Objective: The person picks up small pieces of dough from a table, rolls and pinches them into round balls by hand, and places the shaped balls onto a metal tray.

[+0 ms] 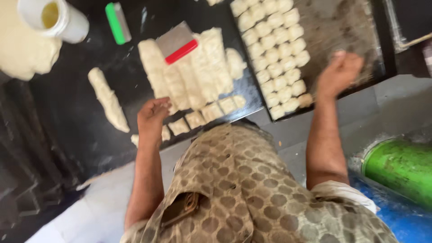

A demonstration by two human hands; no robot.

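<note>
My left hand [153,118] reaches down to the near end of a row of small cut dough pieces [211,110] on the black counter [67,121], fingers curled over them. Behind the row lie long flattened dough strips [193,72], with a metal scraper with a red handle [177,42] resting on them. My right hand [339,72] hovers, blurred and with fingers curled, over the bare part of a dark baking tray [342,27]. Several rows of dough pieces [274,49] fill the tray's left side. Whether either hand holds a piece is unclear.
A rolled dough log [108,99] lies left of my left hand. A big dough mass [20,54], a white container [58,18] and a green-handled scraper [118,22] sit at the back left. A green cylinder [400,166] stands low on the right.
</note>
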